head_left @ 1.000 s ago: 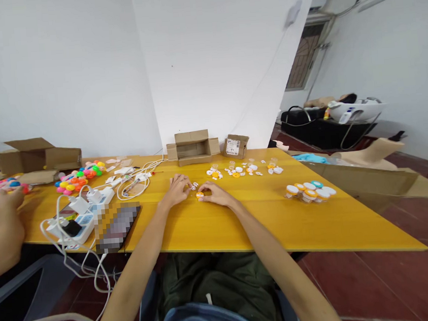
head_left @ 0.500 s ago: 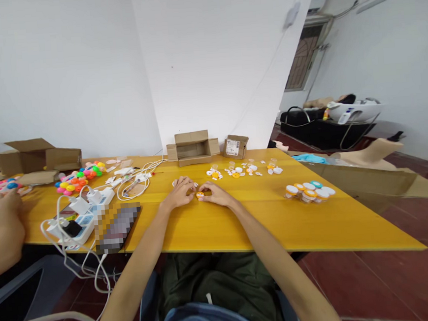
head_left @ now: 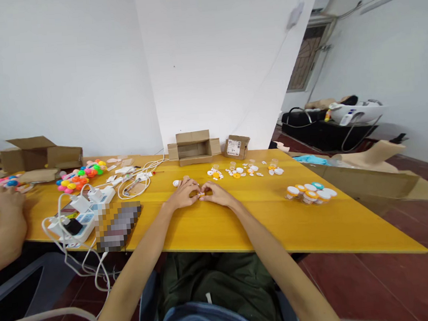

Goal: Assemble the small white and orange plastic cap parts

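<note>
Between my two hands, just above the table (head_left: 241,227), is a small orange and white round piece (head_left: 201,194), mostly hidden by fingers. My right hand (head_left: 215,194) grips it from the right with thumb and fingers. From the left, my left hand (head_left: 184,193) closes on it with thumb and fingertips. A white round part (head_left: 176,183) lies just beyond my left hand. Farther back, orange and white small parts (head_left: 215,174) are spread in little heaps near clear cups (head_left: 252,163).
Several clear jars with orange, white and teal lids (head_left: 310,191) stand at the right. To my left lie a power strip (head_left: 92,217), a phone (head_left: 119,227) and white cables. Cardboard boxes (head_left: 194,152) line the back. A co-worker's hand (head_left: 9,201) handles colourful balls at far left.
My left hand has moved right and closed on the round piece, which is now more covered by fingers. The white part behind that hand shows more.
</note>
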Available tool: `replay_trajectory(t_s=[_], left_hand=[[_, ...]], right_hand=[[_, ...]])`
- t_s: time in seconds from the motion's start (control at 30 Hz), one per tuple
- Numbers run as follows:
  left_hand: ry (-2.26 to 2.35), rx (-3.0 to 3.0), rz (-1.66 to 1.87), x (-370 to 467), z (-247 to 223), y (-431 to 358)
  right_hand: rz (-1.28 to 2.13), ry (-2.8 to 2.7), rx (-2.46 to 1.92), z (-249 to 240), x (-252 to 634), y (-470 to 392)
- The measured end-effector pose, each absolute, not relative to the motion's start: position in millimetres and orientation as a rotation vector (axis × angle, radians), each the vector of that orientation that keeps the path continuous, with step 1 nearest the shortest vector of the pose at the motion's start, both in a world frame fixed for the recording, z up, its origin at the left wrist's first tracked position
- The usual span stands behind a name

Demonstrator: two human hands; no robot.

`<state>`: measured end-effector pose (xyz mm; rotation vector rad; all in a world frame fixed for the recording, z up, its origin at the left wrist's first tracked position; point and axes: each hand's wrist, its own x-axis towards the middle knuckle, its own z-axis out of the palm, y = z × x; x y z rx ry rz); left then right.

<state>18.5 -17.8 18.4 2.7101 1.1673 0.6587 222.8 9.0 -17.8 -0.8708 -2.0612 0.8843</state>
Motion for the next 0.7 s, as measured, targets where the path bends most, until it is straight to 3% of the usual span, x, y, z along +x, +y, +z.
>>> replay_trajectory(t_s=[0.7], left_hand=[[1.270,2.633,0.704,12.2,20.6,-15.8]], right_hand=[[0.883,-2.048,-0.874,-17.9,223.3,8.6]])
